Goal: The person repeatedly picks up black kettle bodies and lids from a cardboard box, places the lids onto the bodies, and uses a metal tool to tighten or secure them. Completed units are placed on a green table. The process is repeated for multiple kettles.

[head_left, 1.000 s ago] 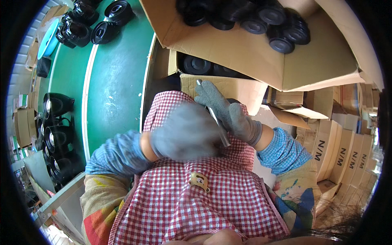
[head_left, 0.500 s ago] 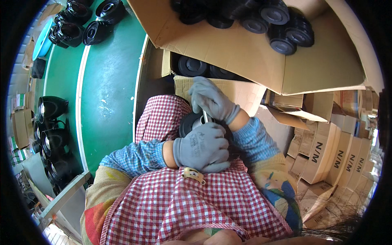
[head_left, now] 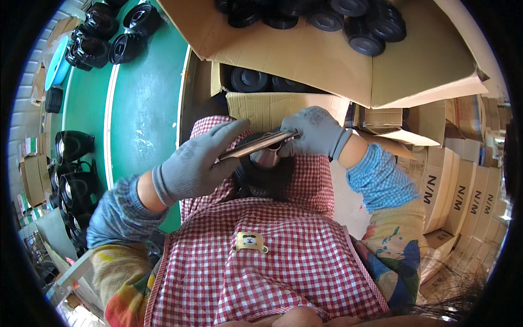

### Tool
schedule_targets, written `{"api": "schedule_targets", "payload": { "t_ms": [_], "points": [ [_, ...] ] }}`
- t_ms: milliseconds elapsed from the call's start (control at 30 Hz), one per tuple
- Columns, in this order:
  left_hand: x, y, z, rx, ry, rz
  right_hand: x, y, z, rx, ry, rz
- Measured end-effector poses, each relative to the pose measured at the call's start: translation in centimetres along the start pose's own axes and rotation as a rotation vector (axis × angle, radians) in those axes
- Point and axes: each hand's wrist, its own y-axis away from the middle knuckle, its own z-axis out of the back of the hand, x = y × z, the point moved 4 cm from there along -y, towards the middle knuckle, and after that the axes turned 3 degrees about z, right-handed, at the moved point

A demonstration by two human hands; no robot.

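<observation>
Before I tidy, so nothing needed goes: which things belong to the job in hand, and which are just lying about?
In use: metal bar between left hand and right hand; black round part beneath.
Apparently lying about: teal basin, stacked cartons.

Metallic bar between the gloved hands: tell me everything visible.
The bar is straight, slim and metallic-looking, with silver and brownish tones. It slants, right end higher in the picture. The left hand spans its left end, how firmly is unclear; the right hand grips the other. It passes across the view of a silver conical piece; contact there can't be told.
</observation>
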Motion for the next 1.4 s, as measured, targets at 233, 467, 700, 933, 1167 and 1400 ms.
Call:
{"api": "schedule_targets", "payload": {
  "t_ms": [233, 467, 700, 933, 1167, 1400],
  "points": [
    [-0.6, -2.3, -2.3, 0.411, -0.290, 0.321, 0.1, -1.0, 1.1, 0.034, 0.033, 0.154],
    [2.8, -2.7, 1.2, -0.166, 0.137, 0.115, -3.2, -1.0, 4.3, -0.044, -0.110, -0.189],
    [6.9, 0.8, -2.4, -0.095, 0.198, 0.272, -16.8, -5.5, -1.2, -0.538, -0.073, -0.719],
    [12.2, 1.9, -3.5, -0.521, 0.772, 0.257, -10.4, -2.9, -0.7, -1.006, 0.053, -0.435],
    [17.8, 1.5, -8.5, -0.618, 0.510, 0.100, 2.5, 2.9, -8.3, -1.321, -0.607, -0.257],
    [12.4, 1.0, -5.5, -0.477, 0.784, 0.185, 2.6, 7.2, -5.8, -1.282, -0.372, -0.313]
  ]
}}
